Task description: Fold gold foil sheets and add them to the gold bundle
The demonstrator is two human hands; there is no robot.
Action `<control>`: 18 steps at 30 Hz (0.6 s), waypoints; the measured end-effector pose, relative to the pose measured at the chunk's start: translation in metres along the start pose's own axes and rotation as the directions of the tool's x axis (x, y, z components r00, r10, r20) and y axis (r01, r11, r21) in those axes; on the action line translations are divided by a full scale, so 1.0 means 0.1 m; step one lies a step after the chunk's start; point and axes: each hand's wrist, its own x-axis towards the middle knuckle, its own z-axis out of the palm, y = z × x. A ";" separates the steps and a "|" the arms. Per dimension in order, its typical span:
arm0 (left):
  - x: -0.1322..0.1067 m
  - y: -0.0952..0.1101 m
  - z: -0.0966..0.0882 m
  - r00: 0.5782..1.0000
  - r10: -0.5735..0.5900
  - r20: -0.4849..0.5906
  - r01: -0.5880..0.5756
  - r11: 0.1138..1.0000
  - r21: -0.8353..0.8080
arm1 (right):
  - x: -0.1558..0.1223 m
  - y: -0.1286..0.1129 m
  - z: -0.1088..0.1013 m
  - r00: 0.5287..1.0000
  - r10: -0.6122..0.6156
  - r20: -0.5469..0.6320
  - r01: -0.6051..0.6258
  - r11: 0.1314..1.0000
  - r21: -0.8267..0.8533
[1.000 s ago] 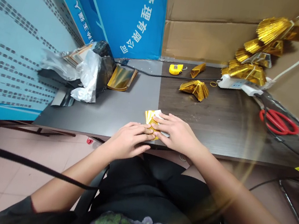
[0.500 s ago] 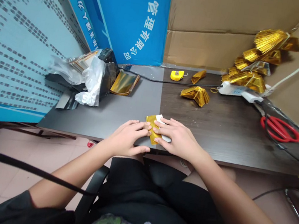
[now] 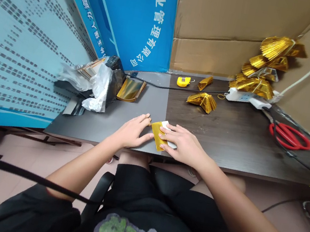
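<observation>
Desk (image 3: 228, 140): a grey surface on the left and a dark wood-grained one on the right are divided by a straight seam.
Gold sheet (image 3: 156, 135): laid flat over the seam, near the middle of the desk's front edge; a white part (image 3: 171, 144) is shown along its right side, and whether both belong to one piece cannot be told.
Right hand (image 3: 184, 142): held open, palm down, fingers extended; the gold sheet is touched by the fingertips and the white part is partly covered, with nothing gripped.
Left hand (image 3: 134, 131): held open and rested on the grey surface, left of the gold sheet; the thumb is brought close to the sheet's left edge, though contact cannot be told.
Back edge, middle: a yellow tape measure (image 3: 183, 82) and a folded gold piece (image 3: 205, 83) are set side by side; a tied gold bundle (image 3: 203, 102) is placed in front of them.
Back right corner: fanned gold bundles (image 3: 273, 50) are piled at a white power strip (image 3: 238, 95).
Right end: red-handled scissors (image 3: 284, 134) are crossed by a black cable.
Left end: a stack of gold sheets (image 3: 130, 89) is laid beside plastic bags (image 3: 100, 87).
</observation>
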 end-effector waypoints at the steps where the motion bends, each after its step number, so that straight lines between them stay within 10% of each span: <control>1: -0.01 0.00 0.00 1.000 0.014 -0.026 -0.015 1.000 -0.007 | 0.00 0.00 0.00 1.000 -0.002 -0.004 0.002 1.000 0.003; 5: -0.05 0.03 0.01 0.992 0.125 -0.010 -0.125 0.992 0.000 | 0.01 0.03 0.01 0.999 -0.038 0.001 0.038 0.999 0.022; 18: 0.01 0.28 0.01 0.999 -0.028 0.035 0.025 0.998 0.061 | 0.02 0.37 -0.16 0.974 -0.199 0.110 0.193 0.979 0.066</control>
